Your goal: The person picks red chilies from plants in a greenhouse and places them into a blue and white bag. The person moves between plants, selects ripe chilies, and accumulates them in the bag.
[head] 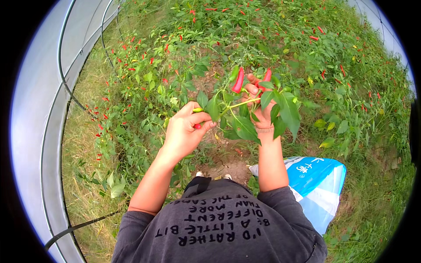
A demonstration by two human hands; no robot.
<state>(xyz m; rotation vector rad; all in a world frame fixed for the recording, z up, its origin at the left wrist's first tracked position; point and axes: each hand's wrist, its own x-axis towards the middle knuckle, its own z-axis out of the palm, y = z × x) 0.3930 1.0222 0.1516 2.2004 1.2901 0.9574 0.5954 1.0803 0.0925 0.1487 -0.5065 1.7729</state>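
Note:
A leafy chili pepper branch (243,103) spans the space between my two hands, in front of my chest. My left hand (189,128) closes its thumb and fingers on a red chili pepper (197,126), whose end shows between them; a yellow-green chili (198,110) lies against the fingers. My right hand (260,110) is behind the branch, partly hidden by leaves, its fingers curled around red chilies (267,76). Another red chili (238,80) hangs upright on the branch between the hands, beside a green one (234,73).
Chili plants (158,65) with red fruit grow ahead and on both sides. A blue and white printed plastic sack (315,187) stands at the right by my elbow. Curved greenhouse frame tubes (60,49) and pale sheeting (36,108) run along the left.

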